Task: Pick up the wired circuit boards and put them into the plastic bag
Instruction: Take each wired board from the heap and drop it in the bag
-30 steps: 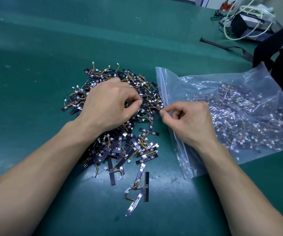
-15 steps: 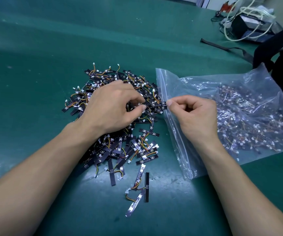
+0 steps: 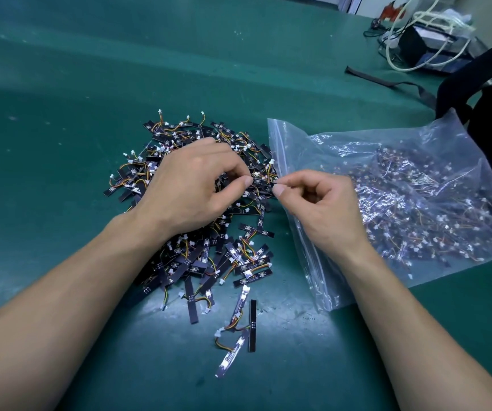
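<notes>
Progress: abt half done by my guess, maybe a bit more. The bag (image 3: pixel 416 137) lies flat on the desk (image 3: pixel 75 84), right of the pile, zip mouth facing left twd it. It already holds a thick layer of boards (image 3: pixel 401 203), spread thru its middle & right part. Left to do: a big pile (image 3: pixel 197 262) of boards w/ orange-yellow wires sits loose on the desk just beside the mouth. A few strays (image 3: pixel 252 324) lie nearer the person, apart from the heap. Plenty of trips remain, I'd say; exact count can't be told.

Step in hand, as I read it: one board (image 3: pixel 264 183) is being passed over or teased free at the bag's mouth. It's held roughly level btwn both hands, above the pile's right side. Whether it touches the zip strip or is just short of it, can't tell.

Left hand (image 3: pixel 191 188): palm down over the pile's middle, forearm in from lower left. Its fingers (image 3: pixel 246 182) are curled, thumb & index pinching the board's left end.

Right hand (image 3: pixel 327 209): over the bag's mouth, forearm in from lower right, wrist on or just above the plastic. Thumb & index pinch the board's right end, other fingers tucked twd the palm. Whether it also nips the bag's lip is hidden.
</notes>
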Demonstrator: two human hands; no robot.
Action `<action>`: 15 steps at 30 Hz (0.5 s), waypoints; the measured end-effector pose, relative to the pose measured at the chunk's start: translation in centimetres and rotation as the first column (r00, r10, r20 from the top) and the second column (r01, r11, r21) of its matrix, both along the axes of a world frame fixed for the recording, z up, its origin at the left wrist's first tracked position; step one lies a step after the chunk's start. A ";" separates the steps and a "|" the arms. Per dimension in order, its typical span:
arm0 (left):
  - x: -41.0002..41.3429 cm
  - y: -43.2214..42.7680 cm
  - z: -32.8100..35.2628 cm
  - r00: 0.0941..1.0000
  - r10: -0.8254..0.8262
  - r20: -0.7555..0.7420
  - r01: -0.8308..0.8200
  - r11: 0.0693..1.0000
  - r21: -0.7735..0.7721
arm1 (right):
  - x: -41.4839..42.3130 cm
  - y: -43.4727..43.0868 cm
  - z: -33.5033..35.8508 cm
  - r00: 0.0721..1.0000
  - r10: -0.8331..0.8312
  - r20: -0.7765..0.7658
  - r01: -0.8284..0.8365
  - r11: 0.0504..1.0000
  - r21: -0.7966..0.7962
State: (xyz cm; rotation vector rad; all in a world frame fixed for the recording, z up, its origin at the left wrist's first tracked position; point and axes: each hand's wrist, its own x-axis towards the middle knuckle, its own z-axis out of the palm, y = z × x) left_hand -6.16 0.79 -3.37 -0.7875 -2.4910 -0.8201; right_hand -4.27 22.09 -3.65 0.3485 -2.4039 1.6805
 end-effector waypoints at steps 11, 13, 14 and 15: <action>0.0 0.0 0.2 1.000 0.005 -0.010 -0.004 0.999 0.053 | -0.2 0.3 -0.4 0.999 0.034 -0.029 -0.032 0.996 0.082; 0.1 0.1 0.2 1.000 -0.028 0.003 0.028 0.999 0.016 | -0.2 0.4 -0.4 0.999 0.047 -0.027 -0.044 0.994 0.098; 0.1 0.1 0.2 0.999 -0.048 0.009 0.048 0.999 -0.007 | -0.2 0.4 -0.5 0.998 0.054 -0.027 -0.050 0.992 0.112; 0.1 0.1 0.2 0.998 -0.063 0.012 0.064 0.998 -0.027 | -0.1 0.4 -0.5 0.998 0.059 -0.028 -0.055 0.990 0.128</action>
